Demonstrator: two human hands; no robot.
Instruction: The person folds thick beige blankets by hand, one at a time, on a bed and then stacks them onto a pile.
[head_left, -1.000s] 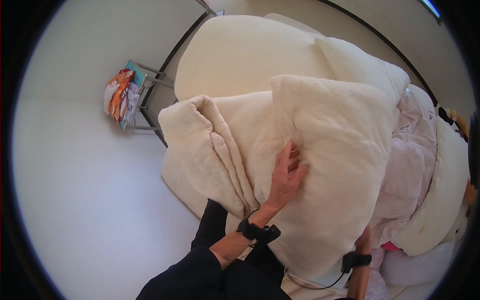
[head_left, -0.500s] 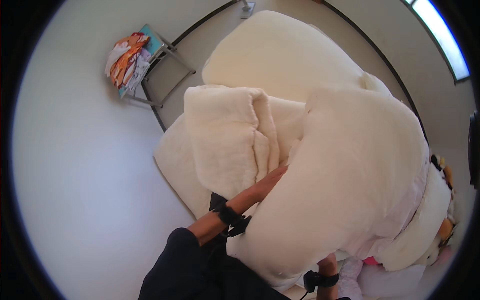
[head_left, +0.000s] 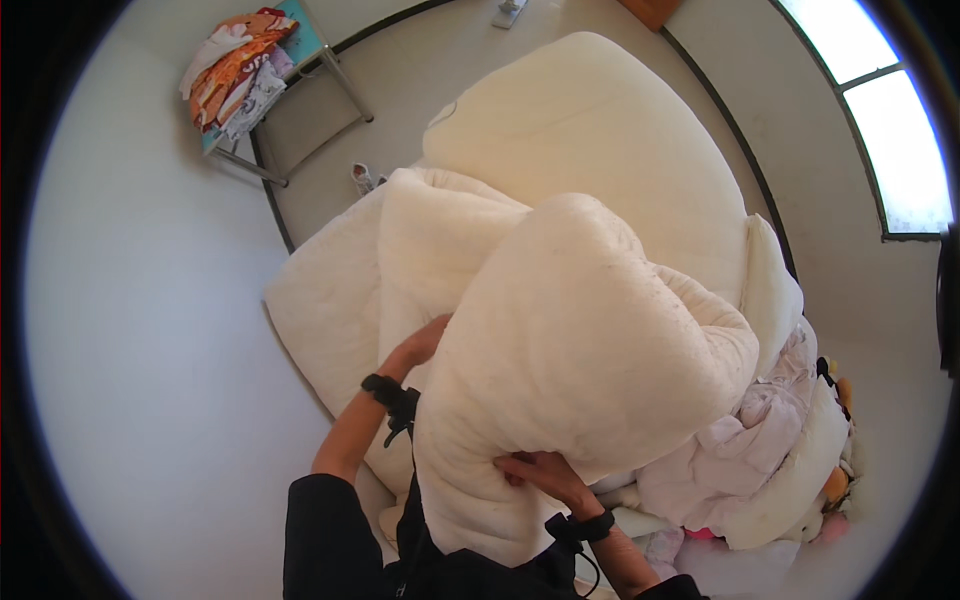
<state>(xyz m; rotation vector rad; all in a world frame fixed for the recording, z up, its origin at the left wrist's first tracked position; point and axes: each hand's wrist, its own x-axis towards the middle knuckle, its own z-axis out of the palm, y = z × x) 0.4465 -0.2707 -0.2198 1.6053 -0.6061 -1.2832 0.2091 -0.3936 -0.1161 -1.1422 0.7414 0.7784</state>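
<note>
A thick cream quilt (head_left: 590,340) is bunched and partly folded over in front of me, its near end against my body. My left hand (head_left: 428,340) reaches in at the left edge of the raised fold; its fingers are hidden behind the padding. At the fold's near side, my right hand (head_left: 545,473) is closed on the quilt, with its fingertips pressed into the fabric. Another flat part of the cream bedding (head_left: 325,275) lies under and left of the fold.
Beyond the quilt stretches a cream mattress-like pad (head_left: 590,120). Crumpled pale pink cloth (head_left: 740,440) and plush toys (head_left: 835,485) lie at the right. A folding stool (head_left: 345,85) bears a heap of orange and white cloth (head_left: 240,75). A shoe (head_left: 362,178) is on the floor; a white wall (head_left: 150,300) rises at left.
The big quilt fold has come over to the left and bunched up. My right hand has moved up onto its near side, and my left hand has shifted left. The view has turned slightly.
</note>
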